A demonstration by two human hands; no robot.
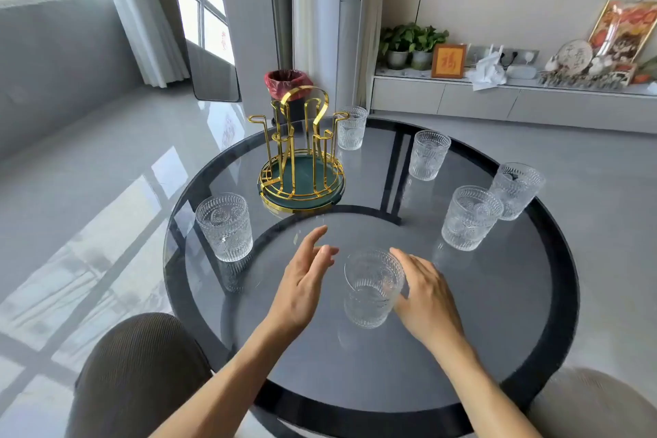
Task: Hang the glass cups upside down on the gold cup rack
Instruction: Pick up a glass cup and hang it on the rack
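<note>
A gold cup rack (300,153) with a green base stands empty at the far left-centre of the round glass table (497,313). Several embossed glass cups stand upright around it. The nearest cup (371,286) sits between my hands. My right hand (426,295) lies against its right side, fingers curved round it. My left hand (305,277) hovers open just left of it, not touching. Other cups stand at the left (224,226), far centre (352,127), and right (471,217).
Two more cups (428,155) (516,190) stand at the far right of the table. A brown stool (138,377) sits at the near left, and a beige seat (597,405) at the near right. A red-lined bin (286,83) stands behind the rack.
</note>
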